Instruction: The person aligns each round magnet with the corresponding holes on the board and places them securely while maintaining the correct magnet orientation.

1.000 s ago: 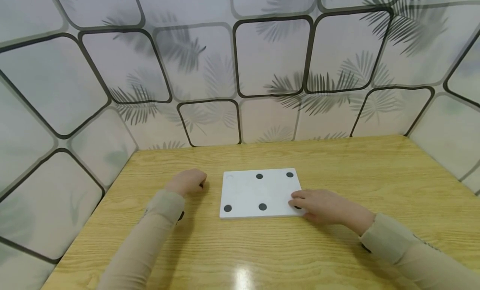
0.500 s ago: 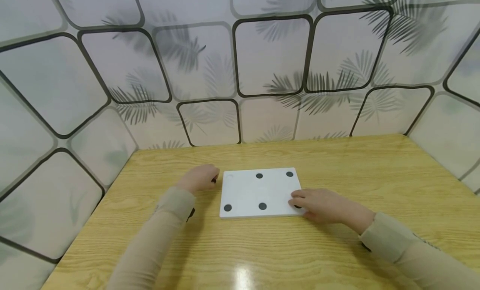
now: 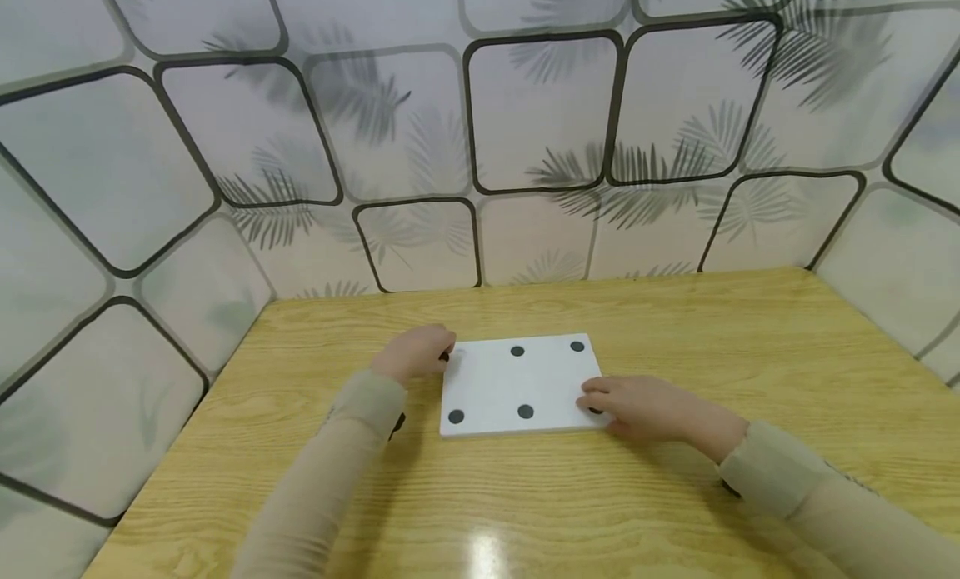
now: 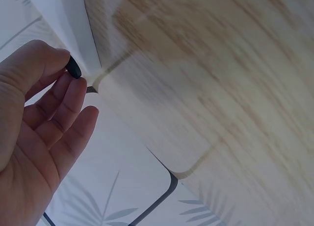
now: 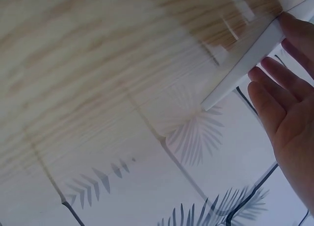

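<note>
A white rectangular board lies flat on the wooden table in the head view, with several black round pads on its face. At its far left corner, my left hand pinches a small black round pad between thumb and fingertips. In the left wrist view that pad is held edge-on close to the board's corner; whether it touches is unclear. My right hand holds the board's near right corner, thumb at the edge and fingers over the top. Its fingers partly cover the pad there.
The wooden table extends around the board on all sides. Behind it stands a pale wall with dark outlined panels and leaf prints, which also closes in at the left and right.
My left hand has moved right and slightly away from me, carrying the black pad from beside the board to its far left corner. The right hand and the board stay about where they were.
</note>
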Demonstrator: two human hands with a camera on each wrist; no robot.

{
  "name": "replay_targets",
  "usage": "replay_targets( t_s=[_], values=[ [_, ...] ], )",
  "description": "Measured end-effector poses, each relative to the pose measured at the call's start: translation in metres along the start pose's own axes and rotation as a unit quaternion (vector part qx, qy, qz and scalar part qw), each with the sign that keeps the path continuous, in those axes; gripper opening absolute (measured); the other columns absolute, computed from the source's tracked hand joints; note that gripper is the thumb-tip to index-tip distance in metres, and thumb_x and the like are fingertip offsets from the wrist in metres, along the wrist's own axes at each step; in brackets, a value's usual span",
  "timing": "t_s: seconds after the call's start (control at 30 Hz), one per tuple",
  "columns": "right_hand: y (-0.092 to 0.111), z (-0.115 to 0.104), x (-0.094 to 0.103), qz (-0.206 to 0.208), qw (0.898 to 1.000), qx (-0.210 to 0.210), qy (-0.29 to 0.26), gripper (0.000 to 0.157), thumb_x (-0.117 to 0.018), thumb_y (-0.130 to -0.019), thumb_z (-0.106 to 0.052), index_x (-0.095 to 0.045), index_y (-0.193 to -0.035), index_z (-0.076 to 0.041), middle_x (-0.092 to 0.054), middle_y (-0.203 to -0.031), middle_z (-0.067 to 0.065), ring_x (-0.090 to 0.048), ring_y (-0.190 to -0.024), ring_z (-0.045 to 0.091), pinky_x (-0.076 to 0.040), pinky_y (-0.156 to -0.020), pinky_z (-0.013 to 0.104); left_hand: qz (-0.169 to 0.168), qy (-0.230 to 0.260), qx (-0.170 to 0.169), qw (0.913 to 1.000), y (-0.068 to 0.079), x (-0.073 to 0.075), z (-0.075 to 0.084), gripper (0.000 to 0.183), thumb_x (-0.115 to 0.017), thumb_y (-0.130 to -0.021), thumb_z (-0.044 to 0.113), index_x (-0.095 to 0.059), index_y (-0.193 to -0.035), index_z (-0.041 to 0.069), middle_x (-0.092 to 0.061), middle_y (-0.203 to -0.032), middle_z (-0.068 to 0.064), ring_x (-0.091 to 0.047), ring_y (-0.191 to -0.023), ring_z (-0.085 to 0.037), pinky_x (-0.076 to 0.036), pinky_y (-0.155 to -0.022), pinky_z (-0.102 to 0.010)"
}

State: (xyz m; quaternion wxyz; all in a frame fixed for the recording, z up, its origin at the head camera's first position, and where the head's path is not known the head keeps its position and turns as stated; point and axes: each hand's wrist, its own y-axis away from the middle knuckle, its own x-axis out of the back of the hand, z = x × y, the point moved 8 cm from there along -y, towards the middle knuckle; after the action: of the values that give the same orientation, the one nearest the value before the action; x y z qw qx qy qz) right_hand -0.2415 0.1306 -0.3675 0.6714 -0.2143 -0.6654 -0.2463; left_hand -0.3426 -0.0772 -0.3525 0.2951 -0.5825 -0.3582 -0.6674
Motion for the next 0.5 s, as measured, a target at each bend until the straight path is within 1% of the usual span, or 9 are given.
replay_targets(
  t_s=[0.17, 0.37, 0.5],
  values=[
    [0.000, 0.002, -0.001, -0.004, 1.000, -0.003, 0.004, 0.036, -0.067, -0.077, -0.009, -0.056, -0.111, -0.007, -0.053, -0.116, 0.014, -0.053, -0.103, 0.027, -0.046, -0.082, 0.039, -0.003, -0.007, 0.000, 1.0000, -0.004, -0.003, 0.000, 0.005, -0.060, -0.082, 0.008, -0.055, -0.082, 0.008, -0.049, -0.076, -0.002, -0.043, -0.066, -0.015, -0.039, -0.058, -0.027],
    [0.001, 0.001, 0.000, 0.006, 1.000, 0.003, 0.010, 0.035, -0.067, -0.077, -0.010, -0.056, -0.111, -0.007, -0.054, -0.115, 0.014, -0.053, -0.102, 0.027, -0.046, -0.081, 0.039, -0.013, -0.007, 0.017, 0.9997, -0.010, -0.006, -0.002, 0.007, -0.060, -0.082, 0.009, -0.054, -0.082, 0.008, -0.048, -0.077, -0.002, -0.043, -0.067, -0.016, -0.038, -0.058, -0.027],
    [0.001, 0.002, 0.000, 0.005, 1.000, 0.002, 0.010, 0.036, -0.067, -0.077, -0.010, -0.056, -0.111, -0.008, -0.053, -0.116, 0.014, -0.052, -0.103, 0.027, -0.046, -0.081, 0.039, -0.017, -0.009, 0.024, 0.9995, -0.014, -0.007, -0.002, 0.007, -0.060, -0.083, 0.009, -0.054, -0.083, 0.008, -0.048, -0.077, -0.002, -0.044, -0.067, -0.016, -0.039, -0.057, -0.027]
  ],
)
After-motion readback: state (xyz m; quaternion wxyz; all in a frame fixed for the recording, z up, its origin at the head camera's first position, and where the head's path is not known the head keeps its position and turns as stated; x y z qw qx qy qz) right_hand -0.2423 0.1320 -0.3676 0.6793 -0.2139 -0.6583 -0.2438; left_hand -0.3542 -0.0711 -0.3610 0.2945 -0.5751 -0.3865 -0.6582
